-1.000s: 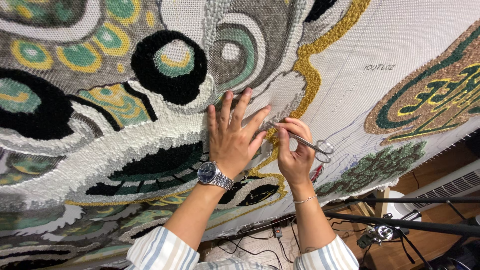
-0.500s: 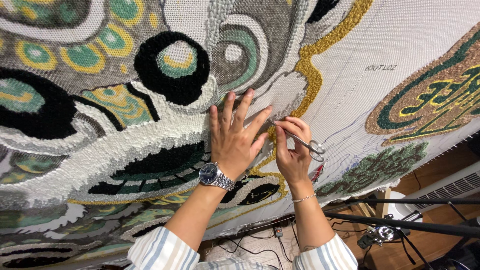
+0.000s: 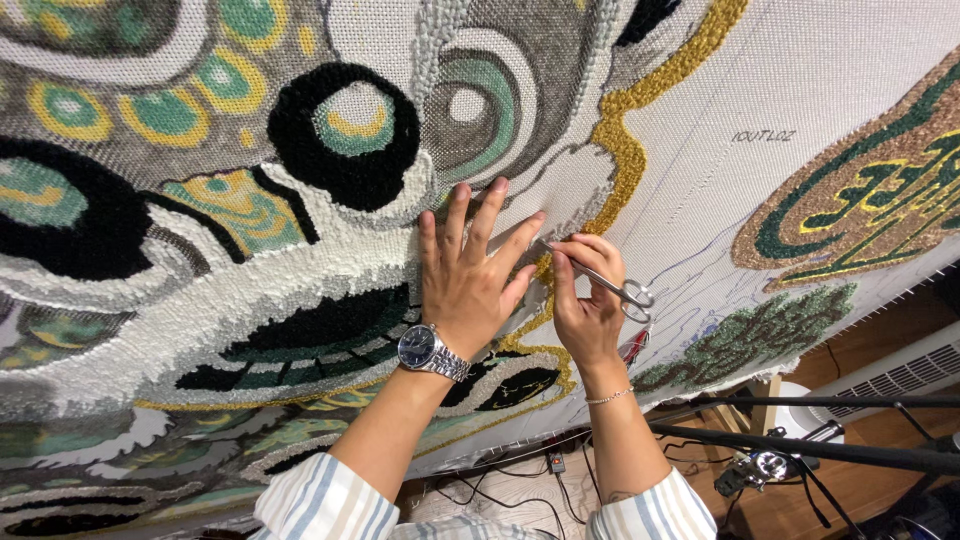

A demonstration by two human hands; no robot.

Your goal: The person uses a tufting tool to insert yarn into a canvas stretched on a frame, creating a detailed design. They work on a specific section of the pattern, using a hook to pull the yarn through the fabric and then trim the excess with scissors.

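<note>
The left hand [image 3: 470, 280] is pressed flat, fingers spread wide, on the big tufted rug [image 3: 250, 250] stretched on its frame. Small silver scissors [image 3: 605, 282] are held tight in the right hand [image 3: 585, 300], just beside it. The scissor tips have been brought closer to the yellow yarn line [image 3: 615, 150] than a moment ago, so the trimming spot seems reached. A watch [image 3: 425, 350] is worn on the left wrist.

A large tufted rug [image 3: 250, 250] hangs stretched, its thick pile in grey, black, cream, green and gold swirls, with bare white backing cloth at the right. Small silver metal scissors [image 3: 605, 283] lie slanted against its gold outline, tips pointing up-left.
</note>
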